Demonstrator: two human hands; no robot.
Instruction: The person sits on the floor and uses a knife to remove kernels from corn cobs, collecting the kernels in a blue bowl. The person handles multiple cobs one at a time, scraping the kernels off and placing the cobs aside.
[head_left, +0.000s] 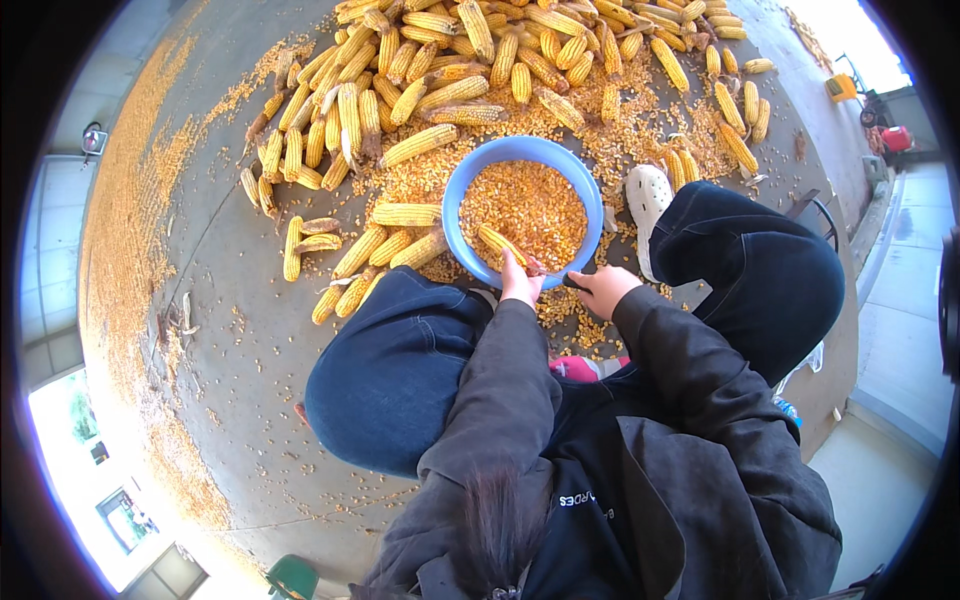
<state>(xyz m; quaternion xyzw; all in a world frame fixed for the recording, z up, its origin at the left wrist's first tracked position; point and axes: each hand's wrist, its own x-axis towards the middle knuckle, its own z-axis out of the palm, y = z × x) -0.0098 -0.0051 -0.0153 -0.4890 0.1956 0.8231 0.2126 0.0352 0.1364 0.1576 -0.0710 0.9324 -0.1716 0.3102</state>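
Note:
My left hand (519, 283) grips the lower end of a yellow corn cob (495, 241), which slants over the near left part of a blue plastic basin (456, 176). Loose corn kernels (536, 202) fill much of the basin. Just right of the basin's near rim, my right hand (609, 289) is closed around the black handle of a tool (574, 282). The tool's thin metal shaft points left and meets the butt of the cob; its tip cannot be made out.
A large heap of corn cobs (450, 90) lies beyond the basin, over scattered kernels. Several cobs (390, 247) lie at its left. My knees flank the basin, with a white clog (648, 196) at the right. Kernels (142, 225) are spread along the far left floor.

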